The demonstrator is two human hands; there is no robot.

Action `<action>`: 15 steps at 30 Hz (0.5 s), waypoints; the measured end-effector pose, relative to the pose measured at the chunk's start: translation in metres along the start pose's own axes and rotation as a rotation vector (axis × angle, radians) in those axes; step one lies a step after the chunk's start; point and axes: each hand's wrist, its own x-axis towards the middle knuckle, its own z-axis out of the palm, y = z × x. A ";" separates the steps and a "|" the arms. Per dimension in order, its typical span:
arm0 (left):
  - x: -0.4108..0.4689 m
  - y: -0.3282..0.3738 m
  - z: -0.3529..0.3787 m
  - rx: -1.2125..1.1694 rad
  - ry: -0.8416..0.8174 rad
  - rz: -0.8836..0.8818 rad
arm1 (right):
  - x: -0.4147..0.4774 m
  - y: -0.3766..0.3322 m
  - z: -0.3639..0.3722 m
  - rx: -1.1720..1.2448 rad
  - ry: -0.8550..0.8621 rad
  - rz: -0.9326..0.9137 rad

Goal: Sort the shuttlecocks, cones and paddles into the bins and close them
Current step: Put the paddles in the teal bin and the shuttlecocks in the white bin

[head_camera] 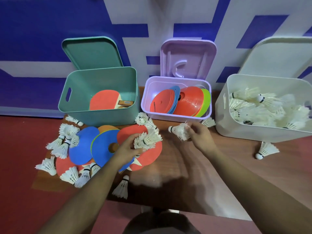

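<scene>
Three open bins stand at the back: a green bin (81, 92) holding a red paddle (103, 103), a purple bin (148, 92) with stacked cones (189, 102), and a white bin (224, 122) full of shuttlecocks (263, 108). My left hand (126, 151) grips a bunch of shuttlecocks (147, 140) over a red paddle (153, 156) in the pile. My right hand (199, 134) holds a shuttlecock (179, 130) just in front of the purple bin. Blue cones (84, 146) and loose shuttlecocks (65, 141) lie at the left.
The lids lean on the wall behind each bin: green lid (92, 51), purple lid (187, 58), white lid (280, 56). Single shuttlecocks lie at the right (265, 150) and front (122, 187). Everything sits on a low wooden board (177, 166) over red floor.
</scene>
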 end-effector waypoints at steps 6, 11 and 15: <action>0.002 0.035 -0.004 0.036 -0.165 0.082 | -0.020 -0.070 -0.012 -0.061 -0.079 -0.135; 0.001 0.069 0.005 0.114 -0.274 0.202 | -0.040 -0.089 -0.005 -0.114 -0.089 -0.082; 0.001 0.094 0.021 0.146 -0.276 0.298 | -0.059 -0.106 -0.012 0.067 0.000 0.068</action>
